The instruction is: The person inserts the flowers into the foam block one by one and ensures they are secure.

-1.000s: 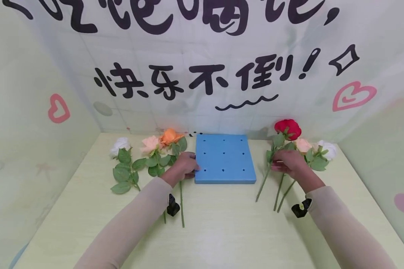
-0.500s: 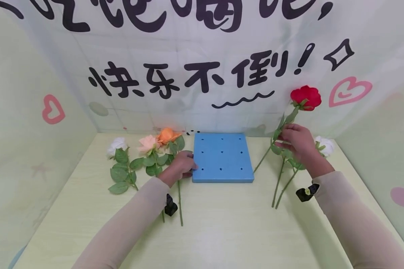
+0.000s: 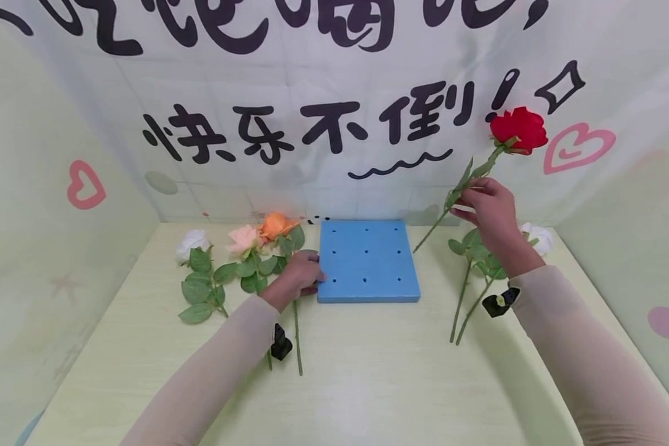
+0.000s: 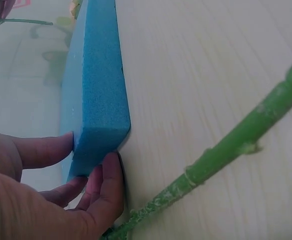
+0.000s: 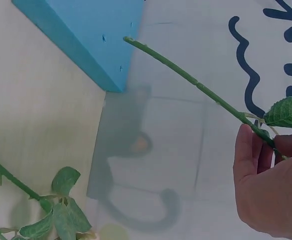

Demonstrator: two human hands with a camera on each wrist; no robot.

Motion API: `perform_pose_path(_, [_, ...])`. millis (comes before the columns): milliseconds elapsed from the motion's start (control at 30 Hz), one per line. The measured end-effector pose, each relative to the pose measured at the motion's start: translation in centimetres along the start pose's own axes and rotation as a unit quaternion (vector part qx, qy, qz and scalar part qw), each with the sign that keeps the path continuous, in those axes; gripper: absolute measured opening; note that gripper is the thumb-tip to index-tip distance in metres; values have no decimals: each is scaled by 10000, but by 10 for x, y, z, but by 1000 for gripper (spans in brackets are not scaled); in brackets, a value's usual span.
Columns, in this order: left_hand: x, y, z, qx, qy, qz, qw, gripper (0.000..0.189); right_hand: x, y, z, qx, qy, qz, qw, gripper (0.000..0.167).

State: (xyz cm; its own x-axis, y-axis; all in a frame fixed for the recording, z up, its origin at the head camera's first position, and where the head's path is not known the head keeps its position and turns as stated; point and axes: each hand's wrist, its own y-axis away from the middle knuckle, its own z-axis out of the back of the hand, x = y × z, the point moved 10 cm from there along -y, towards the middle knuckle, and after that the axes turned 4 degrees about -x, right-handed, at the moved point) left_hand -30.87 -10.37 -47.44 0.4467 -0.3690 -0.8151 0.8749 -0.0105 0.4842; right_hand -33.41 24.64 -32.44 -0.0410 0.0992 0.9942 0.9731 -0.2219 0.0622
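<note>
In the head view my right hand [image 3: 493,210] pinches the green stem of a red rose [image 3: 520,130] and holds it up, bloom tilted up to the right. The stem's cut end [image 5: 128,40] points down-left and overlaps the right edge of the blue foam block [image 3: 368,263] in the head view. Small holes in rows dot the block's top. My left hand [image 3: 301,272] grips the block's left edge; the left wrist view has the thumb [image 4: 51,150] on the top face and the fingers curled against the side.
A white rose [image 3: 192,244], a pink rose [image 3: 245,238] and an orange rose [image 3: 279,224] lie left of the block on the pale wooden table [image 3: 357,371]. Another white rose [image 3: 537,238] lies at right, with two stems showing there. A printed cloth [image 3: 290,179] stands behind.
My right hand has lifted the red rose off the table, up and slightly right, its stem end swinging towards the block. My left hand stays at the block's left edge.
</note>
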Motion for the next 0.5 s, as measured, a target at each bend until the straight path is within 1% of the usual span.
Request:
perform_pose_path(333, [-1, 3, 0, 27, 2, -23, 10000, 63, 2, -15, -21, -535, 143, 438, 9975, 10])
perform_pose_path(500, [-1, 2, -1, 20, -57, 20, 10000, 61, -1, -20, -30, -594, 238, 567, 9963, 11])
